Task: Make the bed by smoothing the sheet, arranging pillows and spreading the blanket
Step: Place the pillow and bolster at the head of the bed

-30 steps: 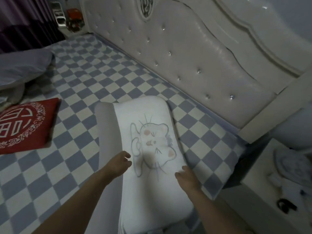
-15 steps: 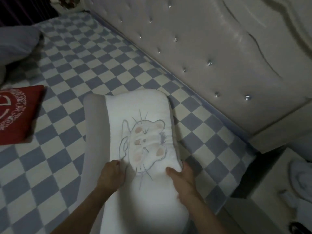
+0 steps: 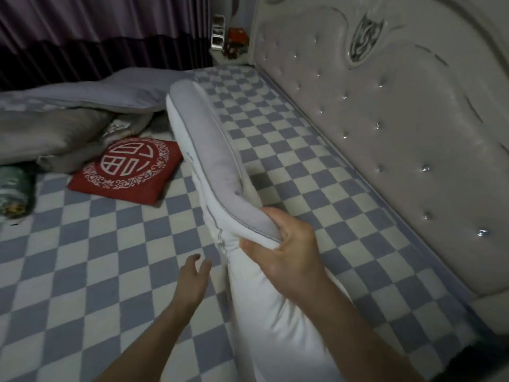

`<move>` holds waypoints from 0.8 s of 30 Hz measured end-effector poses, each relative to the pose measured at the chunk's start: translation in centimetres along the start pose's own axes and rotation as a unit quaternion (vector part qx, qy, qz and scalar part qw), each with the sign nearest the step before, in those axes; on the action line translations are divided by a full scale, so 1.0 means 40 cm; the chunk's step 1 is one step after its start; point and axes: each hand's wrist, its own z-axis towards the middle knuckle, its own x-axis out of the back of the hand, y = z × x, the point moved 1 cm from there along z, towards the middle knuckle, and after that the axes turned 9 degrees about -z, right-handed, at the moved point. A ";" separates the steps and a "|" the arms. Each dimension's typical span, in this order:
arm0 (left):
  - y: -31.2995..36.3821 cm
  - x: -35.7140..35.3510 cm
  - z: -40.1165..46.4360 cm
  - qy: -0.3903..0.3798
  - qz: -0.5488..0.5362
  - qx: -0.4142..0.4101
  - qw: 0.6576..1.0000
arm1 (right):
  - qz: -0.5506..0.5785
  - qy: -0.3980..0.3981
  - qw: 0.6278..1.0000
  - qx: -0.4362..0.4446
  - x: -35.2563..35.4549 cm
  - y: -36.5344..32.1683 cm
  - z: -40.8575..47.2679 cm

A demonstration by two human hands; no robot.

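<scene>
A white pillow (image 3: 209,150) with a grey side band stands tipped up on its long edge in the middle of the bed. My right hand (image 3: 283,252) grips its upper edge near the front. Just left of the pillow my left hand (image 3: 192,279) hovers over the blue-and-white checked sheet (image 3: 82,271), fingers apart and holding nothing. A red square cushion (image 3: 129,169) with white ornament lies flat to the left. Behind it a grey blanket (image 3: 82,106) is heaped at the far left.
The tufted white headboard (image 3: 399,133) runs along the right side. Dark purple curtains (image 3: 96,31) hang at the back. A rolled patterned bundle (image 3: 12,191) lies at the left edge. Small items stand on a nightstand (image 3: 228,40) in the far corner.
The pillow lay flat with both hands pressing on it; now my right hand has lifted it onto its edge, and my left hand has let go and sits to its left.
</scene>
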 end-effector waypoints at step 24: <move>0.104 -0.654 -0.003 -0.205 0.091 0.074 0.972 | -0.045 0.207 0.942 -0.260 0.495 0.704 0.143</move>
